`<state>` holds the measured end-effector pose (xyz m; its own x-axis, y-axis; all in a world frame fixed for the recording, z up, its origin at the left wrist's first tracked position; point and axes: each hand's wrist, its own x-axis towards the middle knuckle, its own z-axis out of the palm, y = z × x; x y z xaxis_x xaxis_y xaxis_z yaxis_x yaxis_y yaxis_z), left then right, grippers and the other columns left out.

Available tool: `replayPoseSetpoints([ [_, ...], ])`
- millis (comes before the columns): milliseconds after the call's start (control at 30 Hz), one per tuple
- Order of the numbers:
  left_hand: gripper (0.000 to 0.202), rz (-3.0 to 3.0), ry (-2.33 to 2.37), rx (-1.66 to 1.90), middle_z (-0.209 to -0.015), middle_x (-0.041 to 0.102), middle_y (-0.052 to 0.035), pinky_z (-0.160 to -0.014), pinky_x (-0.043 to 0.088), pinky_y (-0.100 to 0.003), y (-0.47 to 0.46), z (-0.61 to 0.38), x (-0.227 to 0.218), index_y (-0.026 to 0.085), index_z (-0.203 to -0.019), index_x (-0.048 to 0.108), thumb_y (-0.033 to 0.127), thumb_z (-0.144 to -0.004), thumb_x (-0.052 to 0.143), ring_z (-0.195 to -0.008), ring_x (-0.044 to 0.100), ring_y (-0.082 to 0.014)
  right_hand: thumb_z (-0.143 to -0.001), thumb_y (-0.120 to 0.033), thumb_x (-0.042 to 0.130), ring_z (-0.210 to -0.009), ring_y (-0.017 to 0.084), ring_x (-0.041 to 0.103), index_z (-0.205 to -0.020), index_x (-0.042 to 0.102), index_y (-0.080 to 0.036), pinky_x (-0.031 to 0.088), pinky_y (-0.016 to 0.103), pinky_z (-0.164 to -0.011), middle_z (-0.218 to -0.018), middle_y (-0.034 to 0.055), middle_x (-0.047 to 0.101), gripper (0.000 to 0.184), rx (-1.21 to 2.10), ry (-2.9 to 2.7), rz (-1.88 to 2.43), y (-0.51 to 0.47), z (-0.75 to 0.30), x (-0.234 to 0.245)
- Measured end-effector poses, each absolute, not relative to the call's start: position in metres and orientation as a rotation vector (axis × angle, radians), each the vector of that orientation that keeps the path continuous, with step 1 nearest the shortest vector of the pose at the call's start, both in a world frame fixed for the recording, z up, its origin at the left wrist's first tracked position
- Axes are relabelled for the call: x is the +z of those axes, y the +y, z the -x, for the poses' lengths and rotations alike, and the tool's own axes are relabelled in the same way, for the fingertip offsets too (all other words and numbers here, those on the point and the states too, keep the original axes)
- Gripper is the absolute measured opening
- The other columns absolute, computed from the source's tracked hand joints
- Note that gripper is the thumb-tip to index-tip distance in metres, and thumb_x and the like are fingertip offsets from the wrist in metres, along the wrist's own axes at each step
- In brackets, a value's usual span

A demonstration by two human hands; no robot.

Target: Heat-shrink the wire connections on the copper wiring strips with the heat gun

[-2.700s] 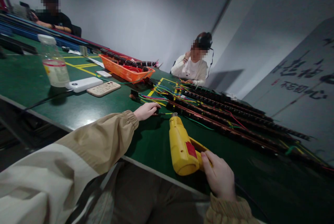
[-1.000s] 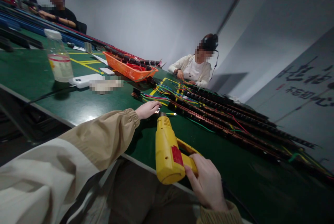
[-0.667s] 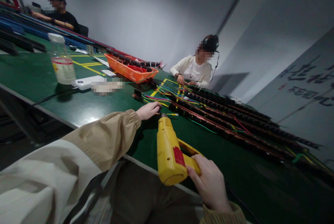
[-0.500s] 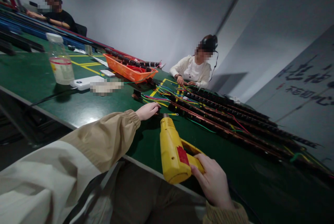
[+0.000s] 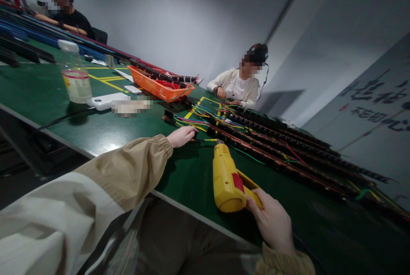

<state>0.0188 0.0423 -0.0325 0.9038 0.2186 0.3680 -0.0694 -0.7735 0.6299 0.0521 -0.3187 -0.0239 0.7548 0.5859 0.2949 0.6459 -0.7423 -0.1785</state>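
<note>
My right hand (image 5: 274,220) is wrapped round the handle of a yellow heat gun (image 5: 228,181) with a red patch on its side. The gun's nozzle points away from me, close to the far end of a thin yellow-green wire (image 5: 209,140). That wire sticks out to the right from my left hand (image 5: 182,136), whose closed fingers rest low over the green table (image 5: 128,134). Just beyond both hands lie bundles of coloured wires (image 5: 200,122) joined to long dark strips (image 5: 272,151). The fingertips of my left hand are partly hidden.
An orange basket (image 5: 169,94) with dark coiled parts stands beyond my left hand. To the left are a bottle (image 5: 77,85), a white phone-like device (image 5: 107,101) and a cable (image 5: 64,118). A co-worker (image 5: 238,83) sits across the table; another person (image 5: 75,23) is far left.
My right hand has moved the heat gun to the right and slightly away from me, bringing its nozzle to the wire's far end. My left hand has stayed in place.
</note>
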Motion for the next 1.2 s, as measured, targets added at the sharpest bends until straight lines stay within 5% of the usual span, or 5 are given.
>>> replayPoseSetpoints([
  [400,0.032,-2.424,0.143,0.561,-0.094,0.06,-0.0056,-0.082,0.044,-0.03,0.041,-0.016,-0.031,0.018,-0.103,0.051,0.033,-0.089,0.028,-0.087,0.056,-0.0179,-0.085,-0.076,0.018,-0.068,0.02,0.056,-0.083,0.063,-0.021,0.037,0.029,-0.056,-0.078,0.0049,0.064,0.072,-0.44,-1.037,2.638,-0.318,-0.051,-0.025],
  [933,0.03,-2.378,0.146,0.53,-0.1,0.057,-0.0075,-0.085,0.041,-0.031,0.04,-0.018,-0.035,0.018,-0.104,0.046,0.034,-0.09,0.025,-0.092,0.053,-0.0176,-0.094,-0.053,0.036,-0.073,0.019,0.053,-0.094,0.056,-0.018,0.037,0.029,-0.065,-0.087,0.0042,0.061,0.041,-0.497,-1.424,2.416,-0.306,-0.028,-0.031],
  [1200,0.03,-2.28,0.047,0.52,-0.097,0.057,-0.0054,-0.089,0.041,-0.032,0.043,-0.026,-0.041,0.018,-0.103,0.047,0.037,-0.091,0.027,-0.091,0.053,-0.0168,-0.084,-0.078,0.026,-0.065,0.02,0.052,-0.088,0.057,-0.019,0.036,0.031,-0.058,-0.079,0.0035,0.059,0.067,-0.516,-1.457,2.315,-0.301,-0.023,-0.027],
])
